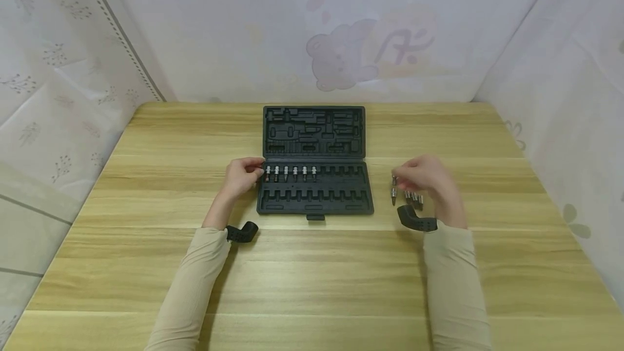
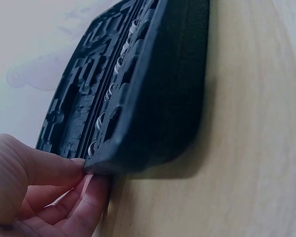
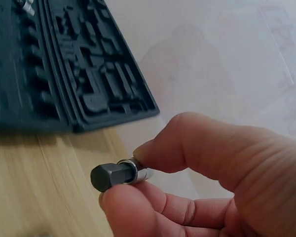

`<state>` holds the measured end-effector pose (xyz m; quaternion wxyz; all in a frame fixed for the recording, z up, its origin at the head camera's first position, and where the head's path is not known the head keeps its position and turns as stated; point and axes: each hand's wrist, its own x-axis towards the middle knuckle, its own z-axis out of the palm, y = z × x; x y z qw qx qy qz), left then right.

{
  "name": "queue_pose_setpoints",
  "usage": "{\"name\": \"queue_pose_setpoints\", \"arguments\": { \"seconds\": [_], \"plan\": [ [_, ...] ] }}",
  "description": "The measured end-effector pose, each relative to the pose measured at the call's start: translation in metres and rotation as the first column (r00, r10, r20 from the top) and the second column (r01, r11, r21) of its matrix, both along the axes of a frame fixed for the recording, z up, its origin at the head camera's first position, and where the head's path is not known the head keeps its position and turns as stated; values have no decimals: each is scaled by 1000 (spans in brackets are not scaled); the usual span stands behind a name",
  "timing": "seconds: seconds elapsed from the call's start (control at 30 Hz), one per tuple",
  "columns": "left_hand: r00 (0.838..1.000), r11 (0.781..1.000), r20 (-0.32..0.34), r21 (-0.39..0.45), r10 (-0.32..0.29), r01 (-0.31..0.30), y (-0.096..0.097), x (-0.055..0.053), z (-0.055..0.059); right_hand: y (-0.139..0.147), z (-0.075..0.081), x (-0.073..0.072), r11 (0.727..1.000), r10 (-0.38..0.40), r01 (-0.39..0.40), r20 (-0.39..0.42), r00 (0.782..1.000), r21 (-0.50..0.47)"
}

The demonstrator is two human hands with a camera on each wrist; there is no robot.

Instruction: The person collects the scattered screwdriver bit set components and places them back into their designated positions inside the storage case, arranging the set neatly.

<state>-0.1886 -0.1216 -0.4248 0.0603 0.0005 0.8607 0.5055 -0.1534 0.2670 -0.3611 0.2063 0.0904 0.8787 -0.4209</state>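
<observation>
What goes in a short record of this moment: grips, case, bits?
Left grip: holds the left edge of the case
Right grip: pinches a dark-tipped socket bit
Case: open on the table, lid folded back
Seated bits: six, side by side in the case
Loose bits: several on the table, right of the case

Streaks of yellow-brown all across the wood-grained tabletop [image 1: 312, 280]! Near its far edge, black all over, the open moulded-plastic case [image 1: 341, 182], with gleaming silver tops on the slim metal socket bits [image 1: 295, 170] inside. Toward the right edge, silver meets black on a hexagonal-tipped metal bit [image 3: 116, 176]. Plain beige, the long fabric sleeves [image 1: 187, 291]; faint mauve bear [image 1: 336, 61] on the pale cloth backdrop [image 1: 219, 42].
</observation>
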Motion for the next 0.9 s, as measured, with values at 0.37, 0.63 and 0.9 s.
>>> {"name": "queue_pose_setpoints", "arguments": {
  "seconds": [0.37, 0.63, 0.9],
  "plan": [
    [1000, 1000, 5, 9, 0, 0, 0, 1, 1, -27, -4, -14, 998, -25, 24, -22, 999, -65],
    [1000, 1000, 5, 5, -3, 3, 0, 0, 0, -43, -5, -25, 998, 59, -60, -45, 997, -19],
    [1000, 1000, -1, 10, -9, 9, 0, 0, 0, -61, -3, -33, 997, 72, -74, -62, 995, -23]
  ]
}}
